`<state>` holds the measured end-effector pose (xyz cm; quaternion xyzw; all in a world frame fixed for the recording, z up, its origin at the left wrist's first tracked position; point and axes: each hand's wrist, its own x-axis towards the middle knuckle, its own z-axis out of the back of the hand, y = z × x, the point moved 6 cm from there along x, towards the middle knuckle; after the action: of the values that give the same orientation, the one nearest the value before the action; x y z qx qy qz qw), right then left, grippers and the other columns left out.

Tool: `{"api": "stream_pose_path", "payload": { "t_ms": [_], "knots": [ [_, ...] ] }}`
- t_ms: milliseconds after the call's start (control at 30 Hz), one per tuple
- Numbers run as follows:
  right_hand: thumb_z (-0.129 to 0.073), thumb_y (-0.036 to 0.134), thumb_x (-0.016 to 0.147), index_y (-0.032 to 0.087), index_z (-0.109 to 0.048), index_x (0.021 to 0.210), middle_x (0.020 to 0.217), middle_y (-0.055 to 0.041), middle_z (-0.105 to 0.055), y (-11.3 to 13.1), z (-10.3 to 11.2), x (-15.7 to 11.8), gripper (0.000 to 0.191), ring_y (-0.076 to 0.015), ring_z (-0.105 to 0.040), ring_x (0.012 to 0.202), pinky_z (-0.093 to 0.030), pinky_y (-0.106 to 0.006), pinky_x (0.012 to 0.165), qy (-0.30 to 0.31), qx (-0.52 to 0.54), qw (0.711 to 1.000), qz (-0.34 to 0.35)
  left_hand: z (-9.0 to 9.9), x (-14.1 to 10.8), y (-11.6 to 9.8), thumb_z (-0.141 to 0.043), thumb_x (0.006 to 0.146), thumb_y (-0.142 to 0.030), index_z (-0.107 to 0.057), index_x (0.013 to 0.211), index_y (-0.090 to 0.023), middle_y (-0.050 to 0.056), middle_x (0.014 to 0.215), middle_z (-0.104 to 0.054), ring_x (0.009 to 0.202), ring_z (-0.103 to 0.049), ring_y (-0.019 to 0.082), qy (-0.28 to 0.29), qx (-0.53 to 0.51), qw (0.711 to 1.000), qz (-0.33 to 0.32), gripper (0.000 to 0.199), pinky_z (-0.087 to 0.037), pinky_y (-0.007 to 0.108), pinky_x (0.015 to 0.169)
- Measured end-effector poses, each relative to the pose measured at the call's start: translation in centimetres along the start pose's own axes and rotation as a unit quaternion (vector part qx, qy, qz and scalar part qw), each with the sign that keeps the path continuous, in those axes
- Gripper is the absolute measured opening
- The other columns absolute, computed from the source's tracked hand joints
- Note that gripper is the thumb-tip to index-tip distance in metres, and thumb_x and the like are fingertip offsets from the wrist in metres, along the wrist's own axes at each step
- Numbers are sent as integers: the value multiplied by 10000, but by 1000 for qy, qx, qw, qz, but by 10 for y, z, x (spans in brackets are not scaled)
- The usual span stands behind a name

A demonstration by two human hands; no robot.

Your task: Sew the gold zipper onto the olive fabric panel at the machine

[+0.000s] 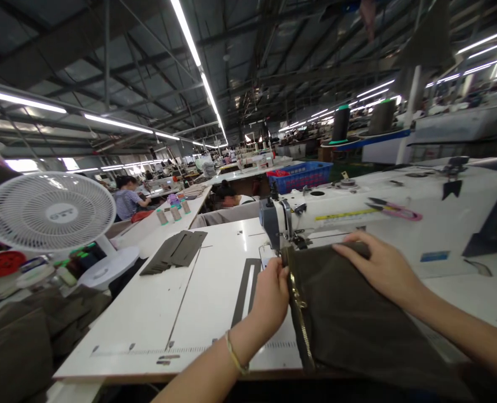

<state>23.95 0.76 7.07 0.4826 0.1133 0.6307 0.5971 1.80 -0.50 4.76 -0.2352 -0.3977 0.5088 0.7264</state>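
Observation:
A dark olive fabric piece [349, 313] with a brass zipper [301, 305] along its left side hangs over the table's front edge. My left hand [271, 291] pinches its left edge near the top of the zipper. On the far right edge, my right hand [372, 263] grips the cloth, thumb on top and fingers behind. The fabric's upper edge lies just in front of the needle area of a white sewing machine [399, 235]. Beside my left hand lies a dark strip with a long slot [240, 302].
A stack of dark fabric pieces [175, 252] lies on the white table [139, 319]. A white fan [59, 212] stands at left. Pink-handled snips [399, 211] rest on the machine. A blue basket [307, 176] and thread cones [175, 212] are behind. Two people sit farther back.

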Motion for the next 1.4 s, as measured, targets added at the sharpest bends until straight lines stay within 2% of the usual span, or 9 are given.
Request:
{"api": "stream_pose_path", "payload": {
  "t_ms": [133, 267, 433, 700, 833, 933, 1033, 1233, 1400],
  "knots": [
    [-526, 593, 683, 228, -558, 681, 716, -47, -666, -46, -67, 12, 366, -258, -635, 722, -493, -405, 739, 91, 5, 996, -8, -11, -1, 41, -663, 795, -392, -358, 1369, -144, 180, 1444, -362, 1343, -320, 328, 153, 138, 977, -53, 697, -182, 571, 1109],
    [-507, 599, 727, 186, -587, 805, 816, -103, -698, -73, -83, 14, 428, -270, -665, 789, -520, -401, 735, 100, 9, 994, -47, -18, -7, 46, -646, 726, -648, -265, 1440, -192, 128, 1492, -278, 1410, -127, 330, 275, 228, 926, -126, 929, 80, 645, 1085],
    [-381, 527, 870, 131, -567, 1016, 809, -115, -707, -82, -74, -4, 462, -236, -682, 723, -539, -336, 640, 121, -29, 991, -56, -24, -2, 38, -565, 735, -731, -271, 1440, -133, 155, 1486, -275, 1414, -103, 319, 293, 265, 902, -173, 970, 76, 598, 1110],
    [-269, 425, 893, 76, -566, 1145, 528, -112, -583, -83, -67, -24, 523, -332, -566, 468, -403, -410, 437, 109, -298, 947, 56, -29, -2, 42, -543, 735, -745, -128, 1472, -77, 193, 1511, -125, 1407, -61, 356, 325, 281, 894, -130, 1077, 63, 592, 1116],
    [-263, 221, 903, 116, -638, 1022, 780, -174, -639, -43, -64, -24, 407, -313, -606, 682, -451, -424, 565, 73, -388, 895, 210, -31, 0, 43, -567, 695, -770, -113, 1468, -49, 203, 1515, -63, 1410, -9, 348, 340, 276, 890, -128, 1151, 35, 563, 1133],
    [-368, 191, 899, 152, -676, 948, 1014, -160, -645, -2, -76, -43, 315, -296, -603, 913, -489, -431, 751, 91, -276, 896, 337, -32, 2, 43, -571, 699, -762, -129, 1461, -29, 224, 1508, -87, 1411, -10, 343, 345, 277, 888, -127, 1146, 28, 550, 1137],
    [-439, 260, 901, 135, -603, 1187, 1255, -127, -575, 18, -96, -77, 352, -258, -538, 1140, -469, -423, 934, 172, -172, 876, 417, -33, 3, 46, -545, 726, -751, -143, 1461, -39, 223, 1509, -93, 1406, -8, 363, 344, 284, 887, -117, 1100, 22, 575, 1126],
    [-444, 289, 907, 129, -199, 1478, 1406, -86, -428, 10, -97, -100, 642, -201, -459, 1250, -496, -321, 940, 185, -165, 873, 421, -34, 4, 50, -600, 664, -763, -93, 1464, -26, 226, 1515, -34, 1396, 47, 382, 344, 291, 884, -121, 1201, 19, 562, 1131],
    [-425, 452, 915, 143, -62, 1495, 1445, -139, -354, -19, -102, -78, 751, -282, -380, 1305, -415, -536, 996, 155, -232, 883, 378, -35, 8, 49, -599, 641, -779, -113, 1457, -18, 235, 1511, -51, 1400, 28, 381, 340, 299, 884, -118, 1218, 15, 562, 1130]
  ]
}}
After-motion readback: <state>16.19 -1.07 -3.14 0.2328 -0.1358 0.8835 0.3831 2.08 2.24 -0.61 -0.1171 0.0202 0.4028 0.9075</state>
